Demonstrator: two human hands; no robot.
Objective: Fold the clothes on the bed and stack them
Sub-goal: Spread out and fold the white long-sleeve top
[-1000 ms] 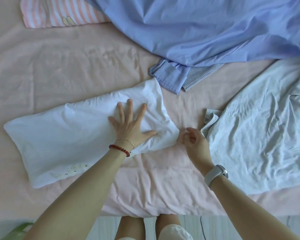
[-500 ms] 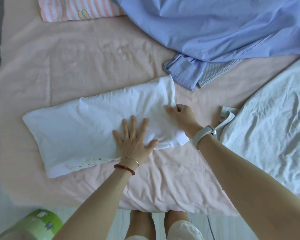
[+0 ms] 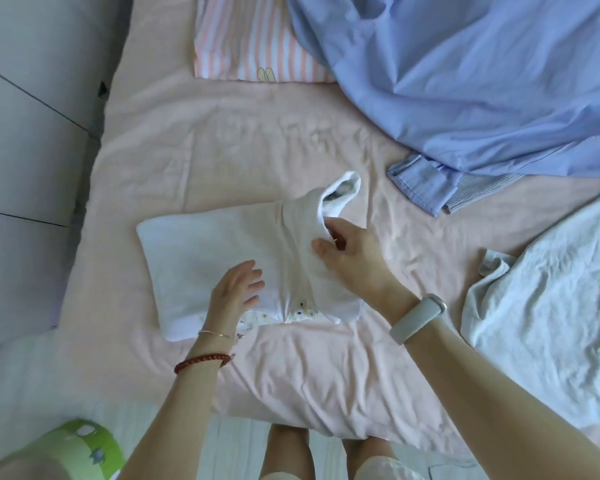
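A white garment [image 3: 208, 251] lies partly folded on the pink bed [image 3: 187, 140], long side running left to right. My right hand [image 3: 350, 251] grips its right end, which is lifted and turned over toward the left. My left hand [image 3: 236, 289] hovers over the garment's near edge with relaxed, slightly spread fingers and holds nothing. A large blue shirt [image 3: 465, 81] is spread at the back right. A pale grey garment [image 3: 551, 306] lies crumpled on the right.
A pink-and-white striped folded piece [image 3: 250, 43] sits at the back of the bed, partly under the blue shirt. A green round container [image 3: 66, 452] stands on the floor at the lower left. Grey cabinet fronts [image 3: 25, 133] run along the left.
My right hand took hold of the white garment's right end and folded it up and leftward. My left hand lifted off the cloth and drew back. The view shifted left.
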